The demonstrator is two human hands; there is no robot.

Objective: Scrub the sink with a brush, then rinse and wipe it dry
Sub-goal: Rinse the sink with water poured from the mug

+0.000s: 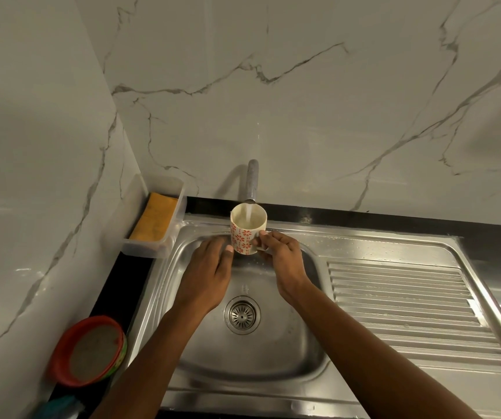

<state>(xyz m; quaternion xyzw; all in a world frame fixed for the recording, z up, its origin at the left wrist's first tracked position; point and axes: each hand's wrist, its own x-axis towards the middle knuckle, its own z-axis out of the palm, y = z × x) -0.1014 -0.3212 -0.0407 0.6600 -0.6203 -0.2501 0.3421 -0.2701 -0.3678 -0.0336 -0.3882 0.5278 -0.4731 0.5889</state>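
Note:
A white mug with red flower prints is held under the tap, and water runs into it. My right hand grips the mug by its handle side. My left hand is beside the mug with fingers spread, its fingertips at the mug's lower left edge. Both hands are over the steel sink, whose round drain lies below them. No brush is clearly visible.
A clear plastic holder with an orange cloth stands at the sink's back left corner. A red round container sits on the dark counter at the left. The ribbed drainboard extends to the right. Marble walls stand behind and left.

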